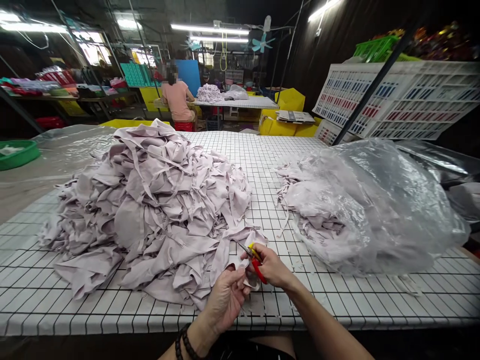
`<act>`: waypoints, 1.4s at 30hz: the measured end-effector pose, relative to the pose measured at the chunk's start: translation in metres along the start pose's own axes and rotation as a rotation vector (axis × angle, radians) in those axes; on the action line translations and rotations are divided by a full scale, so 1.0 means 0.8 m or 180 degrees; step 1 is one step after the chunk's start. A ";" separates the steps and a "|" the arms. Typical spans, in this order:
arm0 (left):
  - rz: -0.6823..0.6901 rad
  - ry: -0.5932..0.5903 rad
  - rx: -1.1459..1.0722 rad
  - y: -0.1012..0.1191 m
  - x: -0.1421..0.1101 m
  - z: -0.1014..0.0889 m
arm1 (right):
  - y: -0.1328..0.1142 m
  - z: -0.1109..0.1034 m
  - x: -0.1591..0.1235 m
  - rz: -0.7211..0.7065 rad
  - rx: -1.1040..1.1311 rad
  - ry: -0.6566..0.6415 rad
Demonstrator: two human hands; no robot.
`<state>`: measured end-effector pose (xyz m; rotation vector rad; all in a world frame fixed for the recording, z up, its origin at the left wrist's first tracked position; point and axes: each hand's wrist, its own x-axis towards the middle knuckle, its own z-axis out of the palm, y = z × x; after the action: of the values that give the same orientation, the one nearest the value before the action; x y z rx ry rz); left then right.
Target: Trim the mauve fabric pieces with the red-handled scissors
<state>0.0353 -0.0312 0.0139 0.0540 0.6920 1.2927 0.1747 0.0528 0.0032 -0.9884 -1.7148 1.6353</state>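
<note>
Scissors (pixel 258 272) in the right hand (pixel 275 266), cloth (pixel 225 252) in the left hand (pixel 228 296)

The left hand, palm partly turned up, has thumb and fingers pinched together on the near edge of the cloth. The right hand is closed around the red and yellow handles, just beside the left fingertips and a little farther from the body. From there the blades (pixel 245 249) point away and to the left, over the cloth and beyond the left fingers, so their long axis runs slantwise across it. The right hand is nearer the blades, the left nearer the held edge. Whether the blades are parted, or touch the fabric, cannot be told. Two dark bracelets (pixel 185 344) circle the left wrist.

The cloth lies in front of the hands, at the near right edge of a big, loose pile (pixel 165 195) of pale mauve pieces, some with thin straps. Small scraps dot the white, black-gridded tabletop (pixel 260 185) around the right hand. To the right, a clear plastic bag (pixel 405 200) lies on its side with more mauve pieces in it, its mouth towards the pile.

At the far left sits a green basket (pixel 22 159). Beyond the table, a person (pixel 178 100) in a pink top sits facing away, and white crates (pixel 393 100) stand at the right.
</note>
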 end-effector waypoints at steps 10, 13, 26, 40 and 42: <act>0.0001 0.0068 0.0984 0.005 -0.020 -0.019 | -0.017 0.009 0.014 -0.0357 -0.0370 0.0642; 0.0197 -0.0146 0.1286 0.011 -0.022 -0.017 | -0.017 0.012 0.011 -0.0319 -0.0540 0.0669; 0.1996 0.0174 0.2595 0.044 -0.034 0.020 | -0.017 0.026 -0.005 -0.0222 -0.0201 0.0889; 0.1441 -0.0399 0.2596 0.037 -0.010 0.010 | -0.057 -0.016 -0.050 -0.0025 -0.1920 0.0473; 0.1484 -0.0421 0.2664 0.037 -0.012 0.012 | -0.062 -0.014 -0.056 -0.0010 -0.2250 0.0420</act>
<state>0.0134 -0.0280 0.0378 1.0217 1.1055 1.3341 0.2027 0.0232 0.0573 -1.3622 -2.2418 0.9212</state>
